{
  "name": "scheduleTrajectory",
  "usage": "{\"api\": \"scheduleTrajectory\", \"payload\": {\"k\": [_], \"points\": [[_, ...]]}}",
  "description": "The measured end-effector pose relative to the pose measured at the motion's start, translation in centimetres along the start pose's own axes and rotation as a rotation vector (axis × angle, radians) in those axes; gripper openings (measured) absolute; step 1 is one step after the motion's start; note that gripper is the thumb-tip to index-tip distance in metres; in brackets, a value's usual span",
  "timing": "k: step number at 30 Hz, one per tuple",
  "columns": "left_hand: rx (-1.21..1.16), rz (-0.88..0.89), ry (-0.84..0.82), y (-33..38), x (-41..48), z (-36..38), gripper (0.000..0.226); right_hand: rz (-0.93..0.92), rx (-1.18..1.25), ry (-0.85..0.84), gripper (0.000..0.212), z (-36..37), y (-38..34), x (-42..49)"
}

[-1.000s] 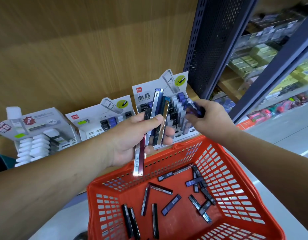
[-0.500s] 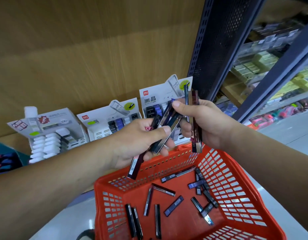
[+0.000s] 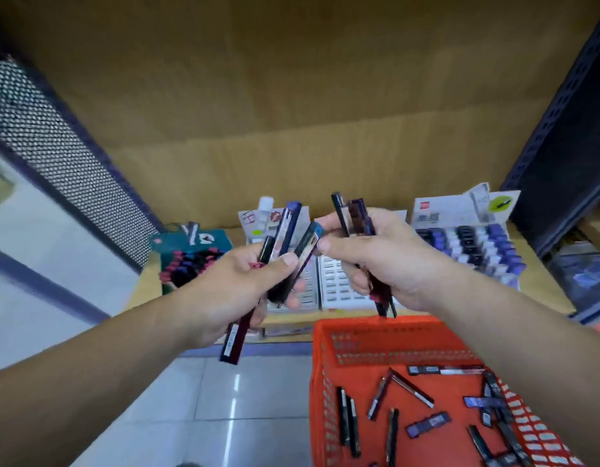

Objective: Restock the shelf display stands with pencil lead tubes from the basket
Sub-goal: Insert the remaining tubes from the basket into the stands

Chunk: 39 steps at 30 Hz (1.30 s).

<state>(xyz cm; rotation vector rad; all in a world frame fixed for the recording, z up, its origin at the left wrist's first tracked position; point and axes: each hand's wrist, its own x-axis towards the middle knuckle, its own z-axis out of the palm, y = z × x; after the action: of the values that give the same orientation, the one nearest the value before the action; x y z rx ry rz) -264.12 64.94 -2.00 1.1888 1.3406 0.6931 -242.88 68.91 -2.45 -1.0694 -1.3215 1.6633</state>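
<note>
Holding stock in both hands, the person faced the shelf. The left hand (image 3: 231, 291) was closed round a fan of tubes (image 3: 293, 224), thumb laid across the front, with one maroon tube hanging low toward six o'clock. The right hand (image 3: 393, 261) gripped a smaller bunch (image 3: 357, 215) upright. Its thumb and forefinger appeared to pinch the tip of the fan's nearest tube, but blur left contact unconfirmed.

The basket (image 3: 376, 326) sat at five o'clock, with loose tubes (image 3: 411, 389) lying flat and scattered on its bottom. A stand (image 3: 460, 210) at one o'clock looked largely filled. A second stand (image 3: 339, 288), behind the hands at twelve, showed many bare slots.

Assessment: the tubes were judged light, rigid, slim and smooth-sided, so liable to slide past one another when held several at once. The cap ends may be the weak point. Each is best taken singly, pinched across the flat faces near the upper end, leaving the lower end free to enter a slot. A loose fan grip risks drops.
</note>
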Motion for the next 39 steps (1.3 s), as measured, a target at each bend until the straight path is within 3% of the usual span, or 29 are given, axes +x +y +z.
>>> {"api": "scheduleTrajectory", "payload": {"k": [10, 16, 20, 25, 28, 34, 39], "points": [[-0.185, -0.034, 0.011, -5.9, -2.6, -10.3, 0.022, -0.007, -0.190, -0.076, 0.025, 11.2, 0.8, 4.9], [-0.086, -0.044, 0.089, -11.2, -3.4, -15.4, 0.013, 0.157, -0.205, 0.067, 0.018, 17.6, 4.8, 6.8], [-0.054, -0.081, 0.177, -13.3, -2.9, -17.3, 0.021, 0.253, -0.244, 0.173, 0.017, 20.2, 6.5, 8.2], [-0.175, -0.200, 0.361, -15.1, -2.2, -20.2, 0.029, 0.058, -0.571, 0.208, 0.014, 21.0, 6.1, 10.9], [-0.188, -0.245, 0.329, -15.6, -2.0, -20.9, 0.034, -0.049, -0.687, 0.147, 0.016, 22.1, 5.7, 13.6], [-0.258, -0.297, 0.215, -17.1, -1.9, -21.4, 0.016, -0.089, -0.938, 0.069, 0.030, 23.7, 8.1, 17.5], [-0.238, -0.251, 0.230, -17.8, -2.0, -21.7, 0.010, -0.142, -1.038, 0.033, 0.006, 23.6, 10.3, 18.6]]}}
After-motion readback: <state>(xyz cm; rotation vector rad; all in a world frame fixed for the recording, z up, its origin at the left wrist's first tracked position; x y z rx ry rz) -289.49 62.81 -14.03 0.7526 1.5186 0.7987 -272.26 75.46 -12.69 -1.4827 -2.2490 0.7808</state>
